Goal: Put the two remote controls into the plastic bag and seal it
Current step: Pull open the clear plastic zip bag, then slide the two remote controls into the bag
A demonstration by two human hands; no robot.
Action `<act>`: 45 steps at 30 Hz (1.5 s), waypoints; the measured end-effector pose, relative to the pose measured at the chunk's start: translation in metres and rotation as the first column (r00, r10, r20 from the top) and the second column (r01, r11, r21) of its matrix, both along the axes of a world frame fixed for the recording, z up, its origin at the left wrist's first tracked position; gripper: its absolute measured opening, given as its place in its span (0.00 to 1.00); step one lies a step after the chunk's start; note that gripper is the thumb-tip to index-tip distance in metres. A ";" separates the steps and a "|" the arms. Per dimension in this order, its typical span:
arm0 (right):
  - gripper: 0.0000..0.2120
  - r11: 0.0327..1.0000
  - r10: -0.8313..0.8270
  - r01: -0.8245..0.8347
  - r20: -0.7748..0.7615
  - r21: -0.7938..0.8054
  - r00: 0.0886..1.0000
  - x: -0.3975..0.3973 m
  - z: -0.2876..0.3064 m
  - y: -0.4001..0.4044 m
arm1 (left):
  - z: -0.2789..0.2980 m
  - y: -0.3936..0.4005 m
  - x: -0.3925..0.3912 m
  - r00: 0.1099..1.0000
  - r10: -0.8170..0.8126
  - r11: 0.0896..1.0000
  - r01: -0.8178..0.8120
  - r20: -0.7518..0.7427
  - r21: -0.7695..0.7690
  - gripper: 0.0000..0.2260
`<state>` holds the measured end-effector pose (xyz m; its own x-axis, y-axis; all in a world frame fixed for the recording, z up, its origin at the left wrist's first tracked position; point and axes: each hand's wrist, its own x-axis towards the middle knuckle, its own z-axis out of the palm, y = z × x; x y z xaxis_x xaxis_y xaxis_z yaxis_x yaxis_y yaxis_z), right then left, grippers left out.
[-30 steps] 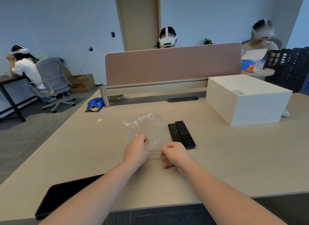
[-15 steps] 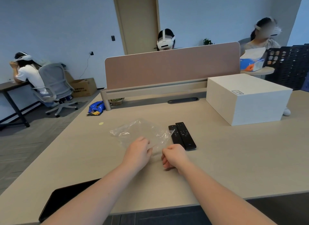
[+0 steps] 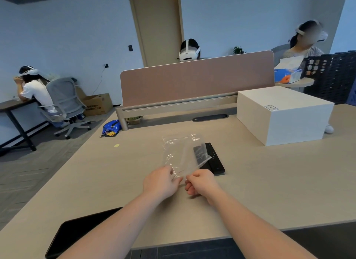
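- A dark tablet (image 3: 77, 233) lies flat at the near edge of the desk (image 3: 269, 191), at about 7 o'clock from the hands, well clear of them.
- A blue snack packet (image 3: 111, 127) sits at the far left corner of the desk, at 11 o'clock, with a small yellow dot (image 3: 116, 145) on the surface just nearer.
- The left hand (image 3: 160, 183) has its fingers curled and pinched on the near edge of the plastic bag (image 3: 181, 154); the grip is closed on the film.
- The bag is clear and crumpled, raised off the desk and fanning away toward 12 o'clock; its right flap hangs in front of the remotes.
- The right hand (image 3: 202, 183) is closed almost to a fist, thumb and forefinger nipping the same near edge of the bag just beside the left hand.
- The two remote controls (image 3: 213, 160) lie flat, side by side and touching, at 1 o'clock from the hands, partly seen through the bag and outside it.
- A large white box (image 3: 285, 116) stands at 2 o'clock, well apart from the remotes.
- A pinkish divider panel (image 3: 196, 79) runs across the far edge at 12 o'clock.
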<state>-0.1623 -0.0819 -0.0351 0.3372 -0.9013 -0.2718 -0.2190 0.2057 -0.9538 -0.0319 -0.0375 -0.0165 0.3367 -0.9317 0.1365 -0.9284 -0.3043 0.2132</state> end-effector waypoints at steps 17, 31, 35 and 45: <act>0.12 0.998 -0.057 0.057 -0.032 -0.002 0.998 0.001 0.001 -0.001 | 0.050 -0.018 0.052 0.991 0.093 0.919 -0.121 -0.091 -0.376 0.05; 0.10 0.865 -0.256 0.073 -0.311 -0.497 0.915 -0.010 -0.012 0.013 | 0.020 0.002 0.032 0.929 -0.341 0.901 0.366 0.141 -0.234 0.18; 0.11 0.837 -0.314 0.004 -0.473 -0.548 0.823 -0.020 -0.008 0.007 | 0.022 0.005 0.030 0.944 -0.301 0.932 0.322 0.136 -0.168 0.21; 0.11 0.875 -0.309 -0.055 -0.641 -0.482 0.703 -0.010 0.003 -0.009 | 0.008 0.012 0.031 0.956 -0.294 0.946 0.286 -0.028 -0.150 0.23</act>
<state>-0.1727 -0.0910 -0.0323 0.0937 -0.9940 0.0557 -0.8419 -0.1089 -0.5286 -0.0005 -0.0258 -0.0086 0.0647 -0.9620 0.2653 -0.9591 0.0134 0.2827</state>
